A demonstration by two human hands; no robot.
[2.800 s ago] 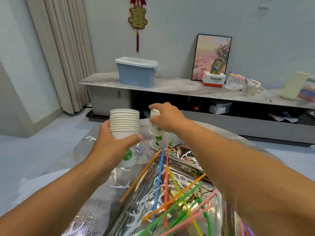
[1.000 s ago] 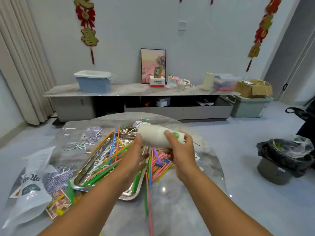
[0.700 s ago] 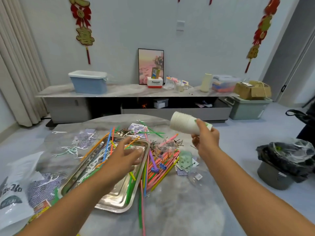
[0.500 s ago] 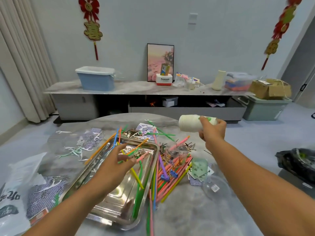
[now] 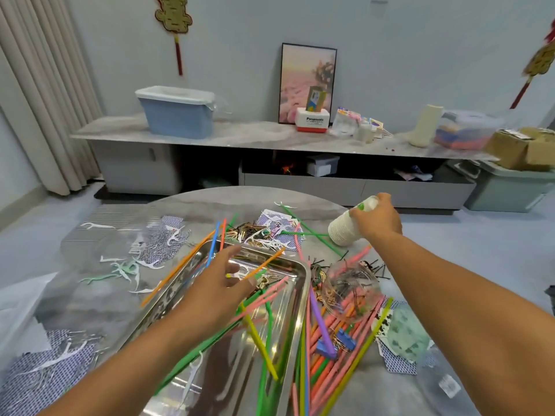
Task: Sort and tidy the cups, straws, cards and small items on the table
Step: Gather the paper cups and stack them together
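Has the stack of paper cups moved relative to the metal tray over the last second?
Yes. The cup stack, gripped by the right hand, was over the metal tray; now it is to the tray's far right, low over the table.

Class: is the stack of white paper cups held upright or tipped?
Tipped: the right hand grips the stack of white paper cups slanted, rims pointing down-left.

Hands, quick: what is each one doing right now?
Left hand: open, fingers spread above the metal tray, holding nothing.
Right hand: gripping the stack of paper cups.
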